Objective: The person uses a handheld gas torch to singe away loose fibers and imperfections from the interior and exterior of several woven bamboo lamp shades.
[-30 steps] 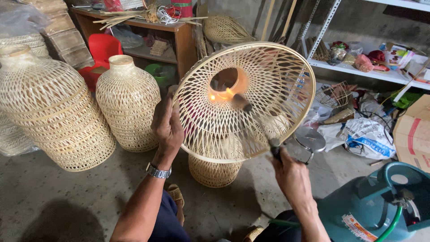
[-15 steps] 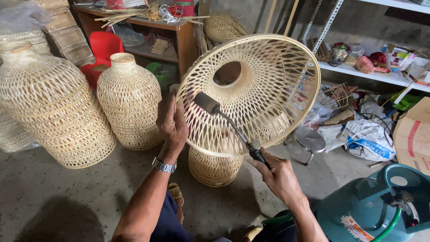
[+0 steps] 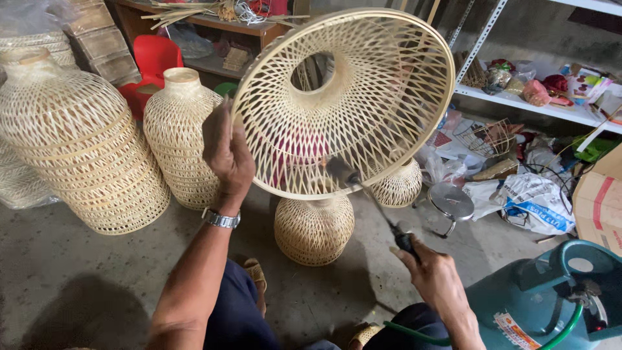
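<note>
Hidden or unclear: the torch head is blurred, and no flame can be made out; the left hand's fingertips are concealed behind the woven rim; the gas cylinder is cut off by the lower right edge; the hose is seen only in short green stretches.
Woven shade: a wide, shallow bamboo lampshade held in the air above the floor, in front of the person, over a small woven basket.
Shade direction: its open concave side is turned toward the camera, tilted down and to the left; the round neck hole sits up and away, so the axis runs from the near lower left to the far upper right.
Left hand: the grip is clenched on the shade's left rim, thumb side facing the camera; a metal wristwatch is worn.
Right hand: the grip is closed around the black handle of the torch.
Torch axis: the slim rod runs from the lower right up to the upper left, its head meeting the shade's lower inner weave.
Surroundings: two tall woven shades stand on the concrete floor at the left.
</note>
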